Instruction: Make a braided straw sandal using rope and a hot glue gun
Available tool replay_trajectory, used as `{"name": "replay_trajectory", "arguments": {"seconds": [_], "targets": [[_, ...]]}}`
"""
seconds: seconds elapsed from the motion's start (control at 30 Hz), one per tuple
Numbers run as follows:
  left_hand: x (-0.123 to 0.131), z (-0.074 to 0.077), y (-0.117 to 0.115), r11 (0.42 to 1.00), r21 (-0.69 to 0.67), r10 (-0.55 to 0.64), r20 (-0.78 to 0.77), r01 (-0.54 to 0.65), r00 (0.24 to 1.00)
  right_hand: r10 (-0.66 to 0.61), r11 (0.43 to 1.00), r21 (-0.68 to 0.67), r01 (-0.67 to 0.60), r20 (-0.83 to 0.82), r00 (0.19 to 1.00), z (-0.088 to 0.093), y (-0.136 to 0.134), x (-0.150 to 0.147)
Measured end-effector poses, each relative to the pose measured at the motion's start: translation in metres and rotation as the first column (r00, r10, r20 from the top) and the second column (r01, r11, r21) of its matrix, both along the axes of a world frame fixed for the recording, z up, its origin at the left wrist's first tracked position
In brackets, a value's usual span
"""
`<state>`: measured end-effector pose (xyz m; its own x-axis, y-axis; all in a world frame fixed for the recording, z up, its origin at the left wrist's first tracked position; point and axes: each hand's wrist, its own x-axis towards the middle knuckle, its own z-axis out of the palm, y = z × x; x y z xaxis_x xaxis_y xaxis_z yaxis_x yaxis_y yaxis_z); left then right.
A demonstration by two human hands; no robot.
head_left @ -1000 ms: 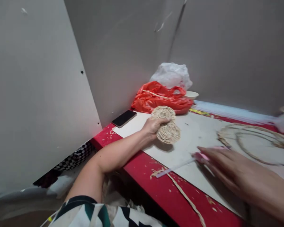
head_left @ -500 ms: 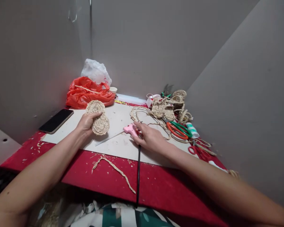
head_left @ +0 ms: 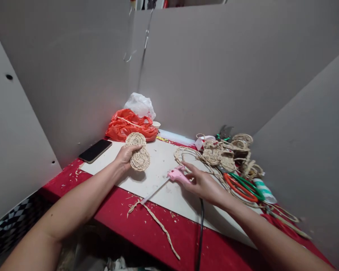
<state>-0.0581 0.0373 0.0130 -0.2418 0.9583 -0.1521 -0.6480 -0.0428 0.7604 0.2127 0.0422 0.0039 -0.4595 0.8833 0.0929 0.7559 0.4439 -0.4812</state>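
Observation:
My left hand (head_left: 127, 155) is closed on a figure-eight piece of coiled, woven straw (head_left: 139, 158), thumb across its narrow waist, held just over the white board. My right hand (head_left: 202, 182) has its fingers round a pink glue gun (head_left: 179, 175). From the gun's back a long translucent glue stick (head_left: 156, 190) points down and left, its end over a short twisted straw cord (head_left: 158, 220) at the table's front. A black cable (head_left: 201, 229) hangs below the right hand. My palm hides part of the gun's grip.
Right of the white board (head_left: 161, 160) lie woven straw pieces (head_left: 213, 152), orange-handled scissors (head_left: 240, 188), green-handled scissors (head_left: 251, 184) and a green-white roll (head_left: 264, 191). A phone (head_left: 95, 150) and a red plastic bag (head_left: 124, 126) are at left. Grey panels (head_left: 200, 75) enclose the red-covered table.
The view has turned, shifting everything right and down. My right hand has tilted the glue gun, and its glue stick now reaches over the cord. My left hand keeps its hold on the woven piece.

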Motion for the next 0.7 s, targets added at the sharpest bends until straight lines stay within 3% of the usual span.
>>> {"name": "replay_trajectory", "arguments": {"seconds": [0.1, 0.17, 0.27, 0.37, 0.53, 0.63, 0.7], "targets": [[0.000, 0.000, 0.000, 1.000, -0.012, -0.024, 0.014, 0.024, 1.000, -0.079, 0.949, -0.315, -0.010, -0.269, 0.960, 0.021, -0.001, 0.013], [0.000, 0.001, -0.001, 0.999, -0.022, -0.045, 0.024, 0.046, 0.999, -0.160, 0.896, -0.439, -0.061, -0.448, 0.879, 0.034, -0.002, 0.026], [0.000, 0.002, -0.001, 0.997, -0.036, -0.072, 0.040, 0.074, 0.997, -0.223, 0.904, -0.410, -0.117, -0.688, 0.690, 0.044, -0.005, 0.042], [0.002, 0.003, -0.003, 0.995, -0.041, -0.091, 0.047, 0.093, 0.995, -0.246, 0.922, -0.369, -0.118, -0.792, 0.558, 0.033, -0.013, 0.044], [0.008, 0.004, -0.007, 0.989, -0.057, -0.136, 0.038, 0.138, 0.990, -0.367, 0.805, -0.573, -0.151, -0.683, 0.632, 0.004, -0.032, 0.020], [0.015, 0.004, -0.011, 0.982, -0.076, -0.174, 0.015, 0.175, 0.985, -0.306, 0.851, -0.494, -0.181, -0.745, 0.593, 0.009, -0.038, 0.006], [0.018, 0.004, -0.013, 0.976, -0.087, -0.203, -0.020, 0.201, 0.979, -0.208, 0.895, -0.403, -0.191, -0.756, 0.621, 0.018, -0.040, -0.001]]}}
